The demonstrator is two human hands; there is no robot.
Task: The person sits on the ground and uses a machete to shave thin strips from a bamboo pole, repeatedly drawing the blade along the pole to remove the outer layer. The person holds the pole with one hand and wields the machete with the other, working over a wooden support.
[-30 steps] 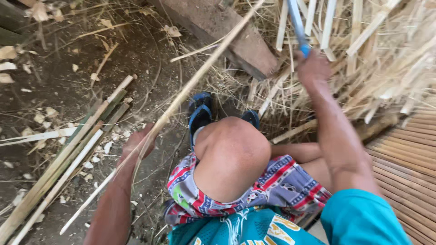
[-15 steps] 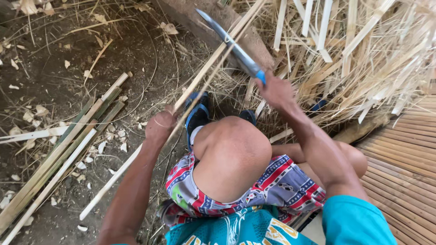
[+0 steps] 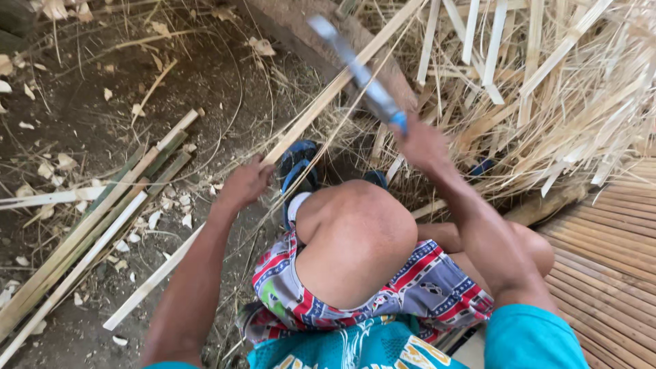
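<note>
Left grip (image 3: 244, 183) closed round one long bamboo strip (image 3: 321, 102); right grip (image 3: 422, 145) clutched one blurred, blue-handled knife (image 3: 355, 72). Several bamboo slats (image 3: 89, 225) lay left; a split-bamboo heap (image 3: 547, 102) crowded right.

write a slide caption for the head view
Seated person, left hand gripping a bamboo strip, right hand holding a blue-handled knife over it.

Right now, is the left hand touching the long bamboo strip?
Touching. The head view shows the left hand closed around the bamboo strip, which passes through its fingers with no gap.
</note>
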